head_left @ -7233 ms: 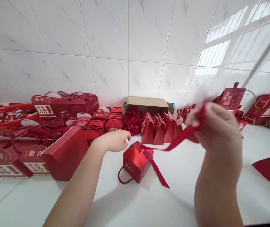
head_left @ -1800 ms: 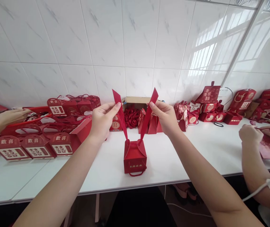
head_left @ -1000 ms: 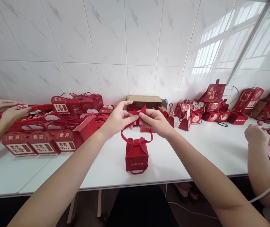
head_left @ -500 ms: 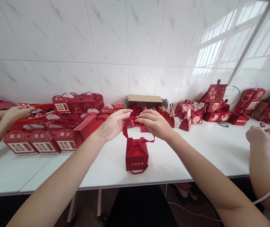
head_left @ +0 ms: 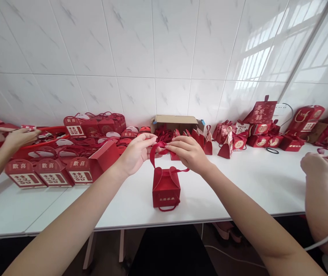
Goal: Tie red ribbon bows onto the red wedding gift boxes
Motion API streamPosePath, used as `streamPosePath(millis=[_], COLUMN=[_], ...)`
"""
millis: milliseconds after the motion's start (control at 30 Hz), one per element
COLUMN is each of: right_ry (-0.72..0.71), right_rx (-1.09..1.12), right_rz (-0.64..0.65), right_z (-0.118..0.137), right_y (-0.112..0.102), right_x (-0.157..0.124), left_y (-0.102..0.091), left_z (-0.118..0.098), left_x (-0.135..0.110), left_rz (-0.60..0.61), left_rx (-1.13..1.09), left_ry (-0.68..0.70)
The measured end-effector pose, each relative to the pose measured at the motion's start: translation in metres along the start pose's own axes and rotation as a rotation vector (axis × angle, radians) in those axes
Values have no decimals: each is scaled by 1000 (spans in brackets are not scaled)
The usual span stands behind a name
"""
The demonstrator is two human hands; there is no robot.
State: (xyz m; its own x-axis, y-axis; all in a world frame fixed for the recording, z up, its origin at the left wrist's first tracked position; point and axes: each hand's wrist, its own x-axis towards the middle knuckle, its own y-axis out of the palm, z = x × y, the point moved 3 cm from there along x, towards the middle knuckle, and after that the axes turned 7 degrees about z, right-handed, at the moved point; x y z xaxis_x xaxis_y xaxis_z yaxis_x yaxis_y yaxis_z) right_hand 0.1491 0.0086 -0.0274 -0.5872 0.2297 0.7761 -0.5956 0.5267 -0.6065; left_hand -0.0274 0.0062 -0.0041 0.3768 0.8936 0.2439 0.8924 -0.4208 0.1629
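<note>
A small red gift box [head_left: 166, 191] with gold characters stands upright near the table's front edge, a cord handle hanging at its front. Red ribbon [head_left: 152, 155] rises from the top of the box in a loop. My left hand [head_left: 137, 153] pinches the ribbon with thumb and fingertips above the box. Opposite it, my right hand [head_left: 189, 153] is closed on the ribbon too, its fingers bent over it. The ribbon between the two hands is partly hidden by my fingers.
Rows of red boxes [head_left: 51, 172] stand at left beside an orange-red basket [head_left: 63, 132]. An open cardboard box [head_left: 178, 120] of red ribbons sits by the wall. More red boxes [head_left: 260, 142] stand right. Co-workers' hands [head_left: 22, 138] work left and at the right edge.
My hands stay on the ribbon with only slight finger shifts. The gift box has not moved. At the left, the co-worker's hands have moved slightly.
</note>
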Motion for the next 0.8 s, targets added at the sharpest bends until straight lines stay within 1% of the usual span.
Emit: streamPosePath(millis=[67,100,133,167,200,300,367,400,433,467,500,533,567,600,633,667,700,767,800], right_ry=[-14,-16,-12,5,34,190,342,438,549,687,817,864,889,902,901,905,912,919,910], right_rx=[-6,3,19,40,62,108,103,86,65,29,3,16,34,61,85,94,102,121,154], right_rz=[-6,-13,-23,-36,-56,-190,-271,-265,-208,-93,81,180,247,318,365,391,390,333,294], right_z=[1,1,2,3,4,3,-2,-6,-11,-17,-23,-27,-30,-31,-31,-30,-28,-22,-18], right_y=[0,0,0,1,1,-4,-12,-16,-19,-21,-22,-24,-25,-25,-24,-22,-19,-11,-6], right_x=[1,1,2,1,0,-14,-38,-54,-72,-92,-113,-132,-150,-163,-173,-177,-177,-164,-153], left_y=[1,2,2,2,1,-4,-19,-31,-45,-61,-77,-93,-106,-116,-121,-122,-119,-105,-96], left_z=[2,3,3,3,2,-4,-4,-1,4,10,20,30,41,52,61,67,72,74,74], left_x=[1,0,-1,-2,-4,-14,-23,-29,-34,-41,-47,-54,-61,-67,-71,-74,-75,-71,-67], left_rz=[78,95,86,48,-14,-247,-355,-378,-370,-342,-271,-203,-139,-75,-33,-13,-19,-91,-139], left_rx=[6,46,125,248,406,930,1176,1263,1334,1385,1415,1426,1424,1418,1419,1424,1427,1372,1294], left_ry=[-4,17,56,115,191,404,448,430,390,333,254,184,129,76,51,50,67,106,102])
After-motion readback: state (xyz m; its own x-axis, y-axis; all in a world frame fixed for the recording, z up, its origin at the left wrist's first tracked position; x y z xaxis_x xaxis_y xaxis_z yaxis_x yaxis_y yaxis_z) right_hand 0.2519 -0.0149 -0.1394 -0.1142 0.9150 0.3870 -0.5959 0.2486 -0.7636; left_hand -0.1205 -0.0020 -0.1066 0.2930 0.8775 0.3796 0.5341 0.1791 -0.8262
